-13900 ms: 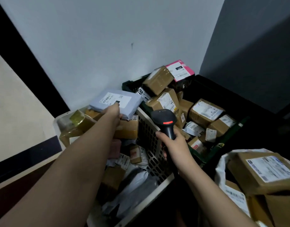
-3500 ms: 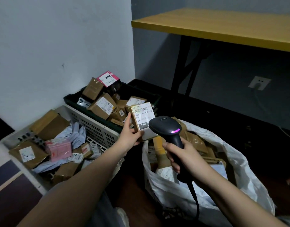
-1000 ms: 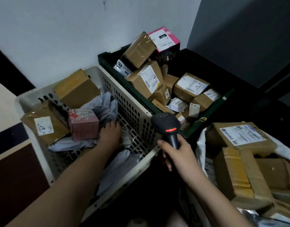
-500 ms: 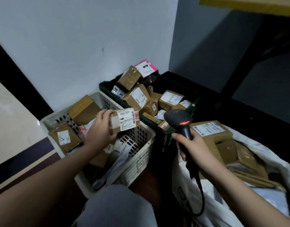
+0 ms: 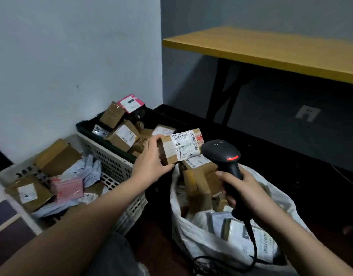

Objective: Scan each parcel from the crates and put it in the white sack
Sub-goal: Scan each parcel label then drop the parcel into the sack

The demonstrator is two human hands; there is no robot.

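left hand (image 5: 151, 163) grasps a small parcel (image 5: 181, 146) over the white sack's (image 5: 193, 232) rim; right hand (image 5: 243, 188) clenches the scanner (image 5: 223, 154) beside it

The left hand (image 5: 151, 161), half a second ago above the white perforated plastic crate (image 5: 120, 166), now holds the small brown cardboard parcel with a white barcode label (image 5: 181, 147) over the open mouth of the white plastic sack (image 5: 193, 232). The parcel's label now faces the black handheld barcode scanner (image 5: 224, 156), just beside its head. The right hand (image 5: 243, 188) grips the scanner closer to the parcel than before. One second ago the left hand was down inside the white crate.
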